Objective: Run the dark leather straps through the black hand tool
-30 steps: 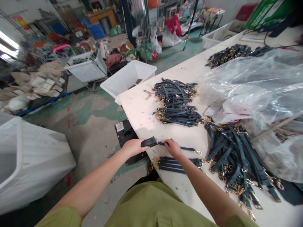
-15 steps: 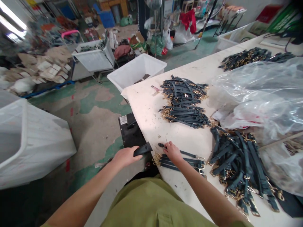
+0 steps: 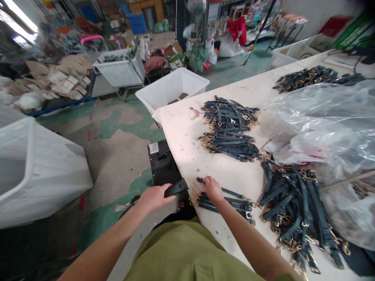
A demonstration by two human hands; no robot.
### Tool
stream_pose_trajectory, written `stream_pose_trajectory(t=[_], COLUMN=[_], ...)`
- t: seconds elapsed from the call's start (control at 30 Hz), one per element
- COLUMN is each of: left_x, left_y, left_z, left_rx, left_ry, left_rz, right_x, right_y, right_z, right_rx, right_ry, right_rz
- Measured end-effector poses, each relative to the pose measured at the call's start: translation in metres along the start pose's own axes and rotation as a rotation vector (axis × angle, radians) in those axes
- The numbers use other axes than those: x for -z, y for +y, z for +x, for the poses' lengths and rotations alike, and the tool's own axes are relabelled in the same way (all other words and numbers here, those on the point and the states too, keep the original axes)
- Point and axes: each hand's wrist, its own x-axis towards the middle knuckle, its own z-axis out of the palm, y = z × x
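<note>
My left hand (image 3: 157, 196) is closed around one end of a black oblong object (image 3: 177, 188), held just off the table's left edge. Its kind I cannot make out. Over the table my right hand (image 3: 213, 189) pinches a dark strap (image 3: 231, 192) near its left end, and a short dark tip (image 3: 200, 179) sticks out past the fingers. Beneath and beside that hand lies a row of dark straps (image 3: 209, 203) with gold clasps at the left and buckles at the right. My right forearm partly covers them.
Neat bundles of straps (image 3: 231, 146) lie farther up the white table (image 3: 178, 128). A looser heap of straps (image 3: 295, 203) is at the right, beside clear plastic sheeting (image 3: 328, 113). White bins (image 3: 58, 168) stand on the floor, and a black box (image 3: 164, 164) sits by the table edge.
The view has shifted slightly, so the table and bins sit a little lower in the picture. Both hands keep nearly the same place and the same hold.
</note>
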Motion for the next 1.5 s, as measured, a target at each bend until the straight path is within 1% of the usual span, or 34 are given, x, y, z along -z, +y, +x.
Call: stream_pose_trajectory(t=[0.13, 0.27, 0.4, 0.53, 0.67, 0.83, 0.97, 1.1, 1.37, 1.5], left_x=[-0.005, -0.005, -0.003, -0.003, -0.006, -0.004, -0.002, -0.005, -0.007, -0.006], left_y=[0.0, 0.001, 0.003, 0.003, 0.002, 0.004, 0.006, 0.004, 0.005, 0.007], left_z=[0.003, 0.004, 0.003, 0.003, 0.003, 0.0, -0.004, -0.005, -0.006, -0.007], left_rx=[0.007, 0.006, -0.006, 0.002, -0.032, 0.002, 0.034, 0.037, 0.011, 0.014], left_ry=[-0.005, -0.017, -0.013, -0.013, -0.004, -0.009, -0.024, -0.029, 0.0, -0.016], left_rz=[-0.01, -0.03, -0.032, -0.023, -0.037, -0.045, -0.062, -0.071, -0.057, -0.047], right_x=[-0.004, -0.005, -0.007, -0.008, -0.008, -0.008, -0.005, -0.001, -0.007, -0.007], right_y=[0.0, -0.002, 0.002, 0.006, 0.002, -0.003, -0.001, -0.002, 0.002, -0.001], right_z=[-0.001, -0.002, -0.003, -0.005, -0.004, -0.001, -0.002, -0.004, -0.003, -0.006], right_rx=[-0.012, -0.013, -0.072, -0.127, -0.049, -0.12, -0.08, -0.059, -0.16, -0.043], right_ry=[0.059, 0.101, 0.133, 0.137, 0.137, 0.137, 0.114, 0.117, 0.125, 0.173], right_rz=[0.064, 0.156, 0.263, 0.346, 0.295, 0.24, 0.259, 0.244, 0.254, 0.226])
